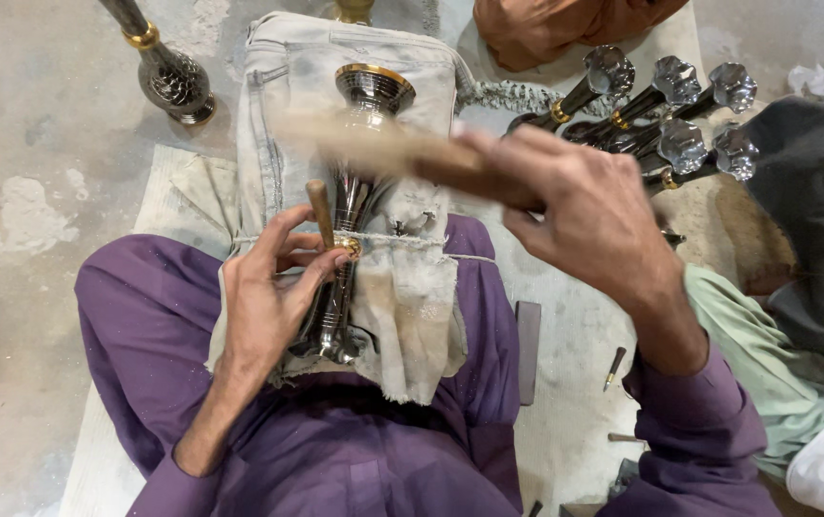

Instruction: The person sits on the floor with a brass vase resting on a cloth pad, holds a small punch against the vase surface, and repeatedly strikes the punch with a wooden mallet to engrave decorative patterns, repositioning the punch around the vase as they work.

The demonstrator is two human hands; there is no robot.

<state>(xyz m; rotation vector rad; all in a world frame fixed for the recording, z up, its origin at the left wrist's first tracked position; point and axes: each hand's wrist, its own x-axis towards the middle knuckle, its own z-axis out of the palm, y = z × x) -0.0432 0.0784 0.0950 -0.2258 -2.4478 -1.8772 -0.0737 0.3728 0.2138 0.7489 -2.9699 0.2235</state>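
On the lap, over a worn grey cloth (412, 287), a chased metal stem (345, 278) is held for punching.

At 9 o'clock from the stem, the left hand (264, 297) is closed around a small wooden-handled punch (321, 215), its tip set against the stem's brass ring (348, 246), where a cord (402, 239) binds the piece to the cloth. The right hand (584, 215), at 2 o'clock, is clenched on a wooden mallet (383, 144), which is blurred and raised above the punch. For a clean mark, the punch should probably be kept square to the ring and struck lightly, with the stem pressed steady against the thighs. Finished stems (661, 115) are stacked at 1 o'clock, and one more stem (168, 72) lies on the floor at 11 o'clock.
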